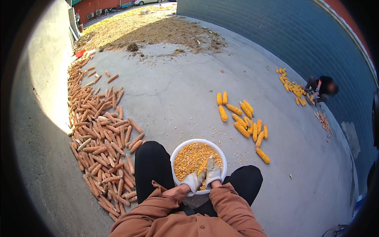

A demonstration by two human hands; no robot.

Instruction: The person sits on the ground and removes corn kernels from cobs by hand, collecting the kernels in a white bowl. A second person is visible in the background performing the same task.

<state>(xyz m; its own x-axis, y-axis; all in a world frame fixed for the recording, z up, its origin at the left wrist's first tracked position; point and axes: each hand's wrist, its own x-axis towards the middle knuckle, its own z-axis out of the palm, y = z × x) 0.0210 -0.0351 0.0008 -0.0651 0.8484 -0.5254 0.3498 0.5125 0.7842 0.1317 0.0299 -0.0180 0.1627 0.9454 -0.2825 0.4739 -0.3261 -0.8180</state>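
Between my knees stands a round white plastic tub (224, 161) filled with loose yellow corn kernels (189, 157). Above the kernels, both hands in pale work gloves come together near the tub's front side. My right hand (213, 171) is closed on an ear of corn (211, 157), whose pale end peeks out past the fingers. My left hand (194, 180) grips the same ear from the left, its fingertips against the right hand. Most of the ear is hidden by the gloves. How many kernels are still on it cannot be seen.
Bare corn cobs (103, 148) lie heaped along the left wall (44, 89). Several full ears of corn (241, 130) rest right of the tub, with scattered kernels (237, 157) between. Another person (324, 87) crouches by the grey wall (281, 32) beside more ears (291, 86).
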